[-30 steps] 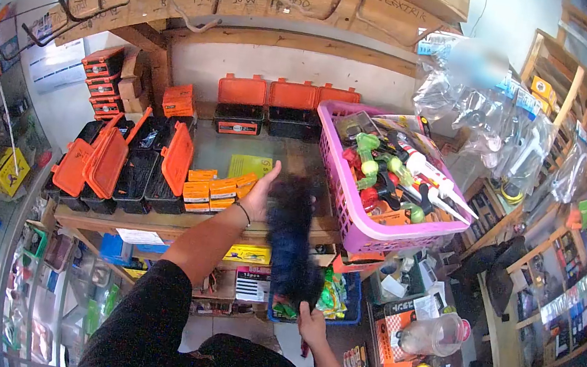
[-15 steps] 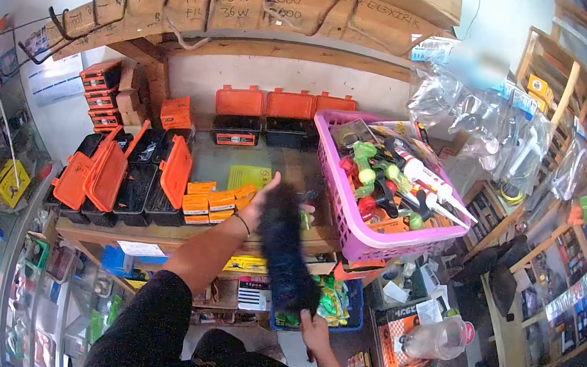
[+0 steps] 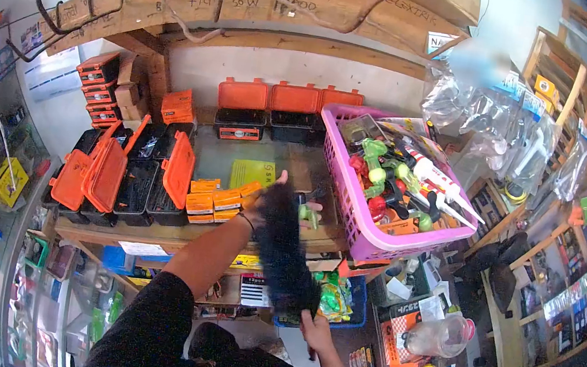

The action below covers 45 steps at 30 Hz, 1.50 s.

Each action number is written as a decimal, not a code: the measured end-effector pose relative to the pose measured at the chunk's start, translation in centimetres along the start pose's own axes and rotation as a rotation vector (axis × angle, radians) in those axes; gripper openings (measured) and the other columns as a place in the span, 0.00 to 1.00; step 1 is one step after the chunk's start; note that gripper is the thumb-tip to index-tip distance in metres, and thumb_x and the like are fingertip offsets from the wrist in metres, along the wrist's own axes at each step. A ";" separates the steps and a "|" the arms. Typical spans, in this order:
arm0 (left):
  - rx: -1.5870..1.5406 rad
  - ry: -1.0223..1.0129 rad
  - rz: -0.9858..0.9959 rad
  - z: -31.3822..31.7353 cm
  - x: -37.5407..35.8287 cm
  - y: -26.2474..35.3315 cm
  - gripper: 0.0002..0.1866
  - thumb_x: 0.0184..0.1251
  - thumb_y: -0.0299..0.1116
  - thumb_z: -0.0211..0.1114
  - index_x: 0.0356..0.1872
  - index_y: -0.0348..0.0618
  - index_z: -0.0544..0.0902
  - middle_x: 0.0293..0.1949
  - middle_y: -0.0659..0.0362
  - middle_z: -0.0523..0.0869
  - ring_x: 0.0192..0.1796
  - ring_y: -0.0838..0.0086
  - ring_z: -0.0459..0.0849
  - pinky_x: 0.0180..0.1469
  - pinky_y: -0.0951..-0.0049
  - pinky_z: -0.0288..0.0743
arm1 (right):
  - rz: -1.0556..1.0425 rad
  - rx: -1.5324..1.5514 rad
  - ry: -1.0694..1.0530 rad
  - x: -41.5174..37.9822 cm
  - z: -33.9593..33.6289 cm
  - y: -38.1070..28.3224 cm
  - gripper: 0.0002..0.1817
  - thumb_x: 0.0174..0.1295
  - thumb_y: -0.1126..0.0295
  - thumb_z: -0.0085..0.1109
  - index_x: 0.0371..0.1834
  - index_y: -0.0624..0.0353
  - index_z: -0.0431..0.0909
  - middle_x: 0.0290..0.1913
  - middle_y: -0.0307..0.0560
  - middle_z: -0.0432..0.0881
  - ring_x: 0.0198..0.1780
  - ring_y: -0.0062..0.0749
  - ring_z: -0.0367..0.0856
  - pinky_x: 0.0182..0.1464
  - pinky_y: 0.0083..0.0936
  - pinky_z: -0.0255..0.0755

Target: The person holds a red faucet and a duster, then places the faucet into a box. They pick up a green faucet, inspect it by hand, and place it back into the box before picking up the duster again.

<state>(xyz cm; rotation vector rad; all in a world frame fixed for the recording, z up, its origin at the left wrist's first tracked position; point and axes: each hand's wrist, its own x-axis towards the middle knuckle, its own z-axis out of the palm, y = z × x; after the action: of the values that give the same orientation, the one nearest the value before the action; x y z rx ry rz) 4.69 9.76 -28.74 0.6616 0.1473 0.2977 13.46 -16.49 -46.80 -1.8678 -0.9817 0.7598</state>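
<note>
The right hand (image 3: 316, 329) grips the fluffy black duster (image 3: 283, 246) at its base; it looks light, soft and floppy. The left hand (image 3: 270, 199) lies open on the shelf (image 3: 252, 155), mostly hidden behind it.

The duster (image 3: 282, 253) is black and fuzzy. The basket (image 3: 375, 241) beside it is pink. The cases (image 3: 126, 175) are black with orange lids, the small boxes (image 3: 220, 199) orange and yellow, the sleeve (image 3: 138, 327) black.
</note>
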 end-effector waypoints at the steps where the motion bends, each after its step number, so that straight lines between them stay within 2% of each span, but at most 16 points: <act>1: -0.001 0.001 -0.007 -0.4 0.0 -0.1 0.39 0.55 0.65 0.38 0.51 0.36 0.67 0.44 0.52 0.76 0.47 0.65 0.73 0.52 0.64 0.63 | 0.115 0.198 -0.070 -0.3 -0.1 -1.4 0.27 0.59 0.51 0.41 0.07 0.57 0.66 0.07 0.38 0.65 0.08 0.23 0.63 0.12 0.22 0.56; 7: 0.055 -0.233 -0.120 -2.3 1.0 -0.1 0.45 0.50 0.68 0.41 0.54 0.32 0.63 0.49 0.47 0.72 0.48 0.63 0.73 0.51 0.65 0.65 | 0.052 0.034 -0.083 -0.9 0.6 -2.7 0.27 0.59 0.51 0.42 0.06 0.56 0.63 0.06 0.38 0.64 0.08 0.23 0.63 0.12 0.21 0.54; 9: 0.060 0.242 0.088 -2.8 1.6 -0.9 0.44 0.50 0.68 0.42 0.55 0.35 0.63 0.48 0.49 0.74 0.46 0.63 0.74 0.51 0.67 0.66 | 0.206 0.213 -0.001 -0.7 0.2 -3.3 0.29 0.59 0.51 0.41 0.05 0.57 0.63 0.08 0.39 0.66 0.09 0.23 0.63 0.13 0.21 0.55; 11: 0.092 -0.042 -0.002 -3.1 1.4 -0.5 0.43 0.50 0.68 0.42 0.53 0.36 0.64 0.46 0.48 0.75 0.48 0.62 0.73 0.52 0.64 0.64 | 0.314 0.286 -0.021 -1.0 -0.4 -4.4 0.28 0.59 0.50 0.40 0.07 0.58 0.64 0.08 0.39 0.66 0.10 0.23 0.63 0.13 0.21 0.56; 14: -0.007 -0.099 -0.052 -3.1 1.6 -0.3 0.39 0.53 0.66 0.41 0.51 0.37 0.66 0.47 0.46 0.73 0.50 0.58 0.71 0.54 0.59 0.62 | 0.036 -0.070 -0.084 -2.0 -0.3 -5.1 0.30 0.59 0.47 0.40 0.07 0.58 0.63 0.08 0.39 0.64 0.10 0.23 0.64 0.13 0.22 0.55; 18: -0.007 -0.021 -0.018 -3.5 1.4 -0.8 0.37 0.53 0.65 0.41 0.51 0.40 0.66 0.50 0.47 0.72 0.52 0.56 0.70 0.56 0.58 0.60 | 0.314 0.255 0.023 -2.1 -0.4 -6.7 0.29 0.58 0.48 0.42 0.07 0.60 0.65 0.10 0.40 0.67 0.13 0.25 0.66 0.17 0.26 0.59; 21: -0.028 0.091 0.085 -3.2 1.6 -1.1 0.37 0.53 0.64 0.44 0.52 0.39 0.64 0.51 0.48 0.71 0.52 0.56 0.69 0.58 0.58 0.57 | 0.294 0.140 -0.099 -2.5 0.1 -5.7 0.28 0.58 0.48 0.42 0.09 0.60 0.65 0.09 0.39 0.65 0.12 0.24 0.64 0.16 0.25 0.58; 22: -0.028 -0.065 0.011 -3.2 1.5 -0.7 0.38 0.53 0.64 0.43 0.52 0.38 0.65 0.50 0.47 0.72 0.50 0.60 0.72 0.56 0.60 0.61 | 0.012 -0.142 -0.042 -2.7 0.5 -5.6 0.28 0.58 0.47 0.41 0.08 0.55 0.63 0.07 0.36 0.62 0.08 0.22 0.60 0.11 0.21 0.52; 23: -0.031 -0.218 -0.064 -3.3 1.3 -0.5 0.39 0.53 0.65 0.41 0.52 0.38 0.65 0.48 0.46 0.73 0.47 0.65 0.75 0.53 0.62 0.65 | 0.023 -0.144 -0.034 -3.2 0.5 -5.5 0.28 0.58 0.47 0.41 0.08 0.55 0.63 0.07 0.36 0.62 0.08 0.22 0.60 0.11 0.21 0.52; 27: 0.024 -0.055 0.006 -3.7 1.3 -0.8 0.38 0.51 0.67 0.42 0.47 0.38 0.70 0.43 0.48 0.77 0.38 0.70 0.78 0.42 0.70 0.71 | 0.265 0.356 0.009 -3.6 0.5 -5.7 0.28 0.59 0.47 0.40 0.07 0.56 0.64 0.07 0.36 0.62 0.08 0.22 0.59 0.12 0.23 0.53; 31: -0.109 -0.211 -0.073 -2.4 -0.1 -0.3 0.43 0.47 0.70 0.42 0.48 0.37 0.69 0.43 0.47 0.77 0.40 0.62 0.77 0.42 0.65 0.70 | 0.188 0.163 0.018 -3.8 0.4 -6.3 0.28 0.59 0.47 0.40 0.07 0.54 0.63 0.07 0.36 0.62 0.08 0.22 0.59 0.12 0.22 0.52; 33: -0.113 -0.097 -0.001 -1.8 0.1 -0.8 0.44 0.48 0.70 0.40 0.51 0.37 0.66 0.45 0.48 0.75 0.41 0.61 0.76 0.41 0.61 0.70 | 0.071 0.028 0.099 -3.5 0.0 -6.8 0.28 0.59 0.47 0.39 0.07 0.54 0.63 0.07 0.36 0.63 0.09 0.22 0.60 0.12 0.22 0.53; 35: 0.077 0.040 0.007 -2.2 0.0 -0.5 0.44 0.49 0.70 0.39 0.50 0.34 0.66 0.42 0.49 0.76 0.38 0.62 0.76 0.41 0.62 0.69 | 0.252 0.130 0.202 -3.2 -0.1 -8.4 0.29 0.59 0.47 0.40 0.07 0.57 0.66 0.08 0.36 0.64 0.11 0.21 0.60 0.14 0.23 0.53; 37: 0.037 0.036 0.028 -2.2 0.2 -0.6 0.44 0.50 0.70 0.38 0.50 0.33 0.66 0.38 0.51 0.77 0.35 0.65 0.76 0.41 0.64 0.69 | 0.068 -0.089 0.254 -3.0 0.9 -5.1 0.30 0.59 0.48 0.40 0.09 0.60 0.67 0.09 0.37 0.64 0.11 0.22 0.60 0.15 0.25 0.54; 39: -0.009 -0.075 -0.016 -2.7 0.5 -0.4 0.44 0.50 0.70 0.38 0.50 0.34 0.66 0.38 0.53 0.78 0.35 0.67 0.76 0.41 0.65 0.68 | 0.008 -0.175 0.077 -4.4 0.7 -6.9 0.30 0.59 0.48 0.41 0.10 0.63 0.68 0.08 0.40 0.64 0.13 0.24 0.64 0.17 0.27 0.57; 45: 0.117 0.021 -0.002 -2.2 0.8 -0.3 0.47 0.47 0.72 0.38 0.54 0.36 0.62 0.46 0.46 0.74 0.46 0.57 0.74 0.50 0.54 0.63 | 0.375 0.158 0.122 -4.8 2.1 -8.1 0.28 0.59 0.51 0.41 0.10 0.62 0.68 0.08 0.40 0.66 0.11 0.24 0.64 0.16 0.25 0.57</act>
<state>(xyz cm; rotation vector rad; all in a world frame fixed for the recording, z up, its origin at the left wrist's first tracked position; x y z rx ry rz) 5.01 11.05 -30.63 0.7747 0.1859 0.2959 6.71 -17.20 -39.91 -1.9557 -0.4840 0.9011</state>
